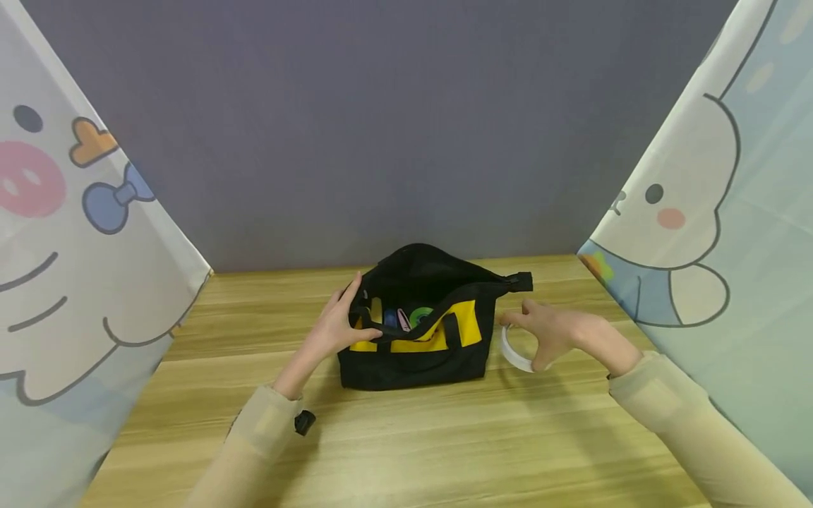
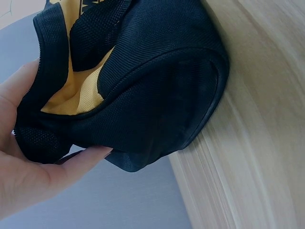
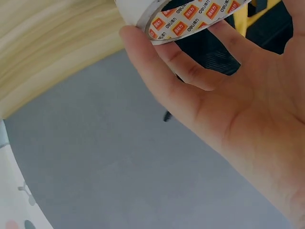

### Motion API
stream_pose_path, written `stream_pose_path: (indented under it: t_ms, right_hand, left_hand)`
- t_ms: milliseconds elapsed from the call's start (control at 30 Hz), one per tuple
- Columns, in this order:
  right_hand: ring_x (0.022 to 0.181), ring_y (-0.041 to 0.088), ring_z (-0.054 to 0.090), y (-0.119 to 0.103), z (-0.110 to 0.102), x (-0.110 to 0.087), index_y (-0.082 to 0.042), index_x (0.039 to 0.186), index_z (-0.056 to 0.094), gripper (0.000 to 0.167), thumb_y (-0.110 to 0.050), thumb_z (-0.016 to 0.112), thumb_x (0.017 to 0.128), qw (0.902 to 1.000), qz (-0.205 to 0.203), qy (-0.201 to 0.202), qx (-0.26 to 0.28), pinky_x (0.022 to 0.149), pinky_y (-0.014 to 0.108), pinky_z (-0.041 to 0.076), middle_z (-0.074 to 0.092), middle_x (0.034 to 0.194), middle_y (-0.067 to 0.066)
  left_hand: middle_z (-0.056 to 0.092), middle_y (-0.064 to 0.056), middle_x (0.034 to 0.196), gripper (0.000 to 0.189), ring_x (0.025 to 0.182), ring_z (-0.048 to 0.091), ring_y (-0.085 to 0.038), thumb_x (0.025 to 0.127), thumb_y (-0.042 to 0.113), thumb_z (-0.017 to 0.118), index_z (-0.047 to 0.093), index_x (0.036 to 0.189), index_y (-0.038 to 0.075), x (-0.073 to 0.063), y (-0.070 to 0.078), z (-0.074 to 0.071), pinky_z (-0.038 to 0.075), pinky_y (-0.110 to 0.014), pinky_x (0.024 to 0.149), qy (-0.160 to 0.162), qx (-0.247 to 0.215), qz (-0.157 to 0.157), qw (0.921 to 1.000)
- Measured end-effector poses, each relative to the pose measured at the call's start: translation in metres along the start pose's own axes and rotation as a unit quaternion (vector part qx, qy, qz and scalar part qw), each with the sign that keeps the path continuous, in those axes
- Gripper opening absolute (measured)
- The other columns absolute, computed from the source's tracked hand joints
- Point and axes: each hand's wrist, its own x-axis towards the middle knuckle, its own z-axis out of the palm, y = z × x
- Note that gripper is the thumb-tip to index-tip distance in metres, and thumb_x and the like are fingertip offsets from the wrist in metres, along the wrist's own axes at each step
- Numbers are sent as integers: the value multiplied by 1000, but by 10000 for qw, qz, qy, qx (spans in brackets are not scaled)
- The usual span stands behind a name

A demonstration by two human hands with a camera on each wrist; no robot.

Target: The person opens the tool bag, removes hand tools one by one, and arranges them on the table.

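A black and yellow zip-top tool bag (image 1: 413, 370) stands on the table with its mouth gaping. My left hand (image 1: 332, 326) grips the bag's left end, thumb at the front rim and fingers round the side; the left wrist view shows the black fabric between them. Inside the bag lie a green ring-shaped roll (image 1: 419, 315), a pink item (image 1: 403, 319), a blue item (image 1: 390, 319) and a yellow one (image 1: 376, 310). To the bag's right, my right hand (image 1: 555, 331) holds a white roll of tape (image 1: 516, 358) by its rim. Printed orange labels line the tape's core (image 3: 179, 27).
The wood-grain table (image 1: 406, 451) ends at a grey panel (image 1: 394, 141) behind the bag. Cartoon-print cloths hang at the left (image 1: 57, 296) and right (image 1: 756, 282). A zip-end tab (image 1: 521, 281) juts from the bag's right corner. A small black piece (image 1: 305, 422) shows beside my left sleeve.
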Motion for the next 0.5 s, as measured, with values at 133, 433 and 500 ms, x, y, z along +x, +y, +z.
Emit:
stream_pose_path:
  t_ms: [133,433,500]
  right_hand:
    - [86,23,49,5,5,1,-18,138,51,82,-16,83,64,9999,76,-56,104,67,33,44,49,117,16]
    - [87,23,49,16,15,7,-19,137,50,81,-16,82,63,9996,181,-25,193,67,32,45,48,116,15]
    - [86,22,49,19,19,8,-19,137,51,81,-16,83,63,9996,177,-4,197,66,32,44,48,113,14]
  left_hand:
    - [13,-27,163,114,145,29,-50,82,40,81,-1,161,32,0,0,2,36,-68,109,26,-47,-5,10000]
    - [14,-27,163,114,144,30,-50,82,39,81,0,161,31,0,-1,2,37,-67,108,81,-30,66,9999]
    - [14,-27,163,114,144,30,-50,82,39,81,0,161,31,-1,-1,2,37,-67,109,74,-30,58,10000]
